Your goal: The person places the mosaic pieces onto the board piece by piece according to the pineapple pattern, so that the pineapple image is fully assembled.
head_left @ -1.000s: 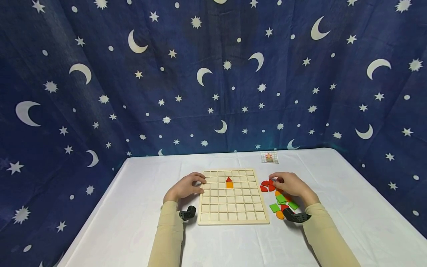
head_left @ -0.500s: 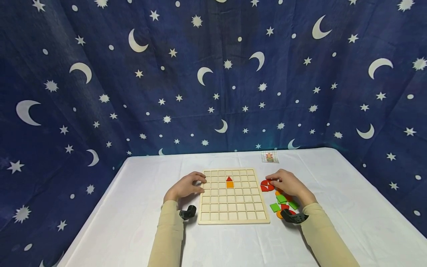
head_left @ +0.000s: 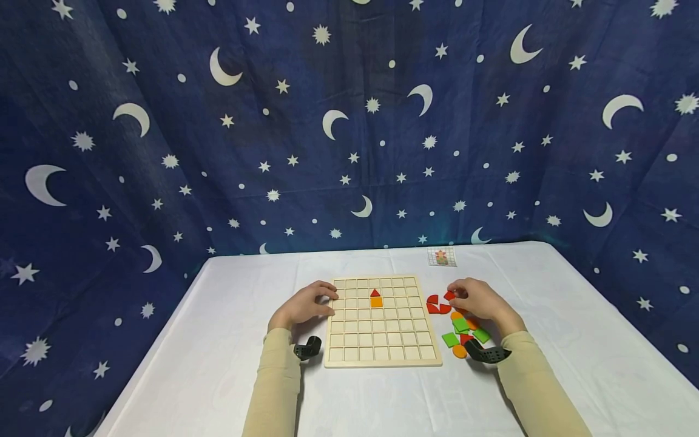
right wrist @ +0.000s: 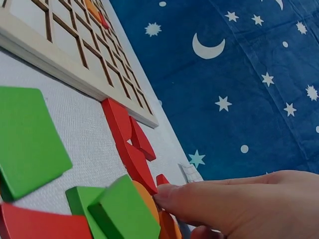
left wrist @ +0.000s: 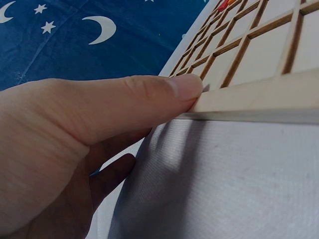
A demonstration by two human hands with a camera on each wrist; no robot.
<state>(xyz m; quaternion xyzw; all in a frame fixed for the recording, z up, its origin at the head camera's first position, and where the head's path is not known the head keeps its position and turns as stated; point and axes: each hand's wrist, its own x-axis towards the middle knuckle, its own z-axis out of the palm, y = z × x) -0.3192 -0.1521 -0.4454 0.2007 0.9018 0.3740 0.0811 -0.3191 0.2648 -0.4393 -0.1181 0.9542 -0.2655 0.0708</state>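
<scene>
A wooden grid board (head_left: 382,366) lies on the white table, with a red triangle (head_left: 374,293) above an orange square (head_left: 377,302) in its cells. My left hand (head_left: 306,305) rests at the board's left edge; in the left wrist view its thumb (left wrist: 149,97) touches the rim. Right of the board, my right hand (head_left: 480,301) pinches a small red piece (head_left: 449,295) between thumb and fingertips, which partly hide it. Several red quarter-round pieces (head_left: 433,308) lie between that hand and the board.
Below the right hand is a loose pile with green squares (head_left: 450,340), orange round pieces (head_left: 459,351) and more red pieces (head_left: 466,339). A small pattern card (head_left: 441,257) lies at the table's back. Behind hangs a blue star-and-moon curtain (head_left: 306,152).
My right hand shifted left over the red pieces, then back to the right with one red piece at its fingertips. The other red pieces sit closer to the board. The left hand stayed still.
</scene>
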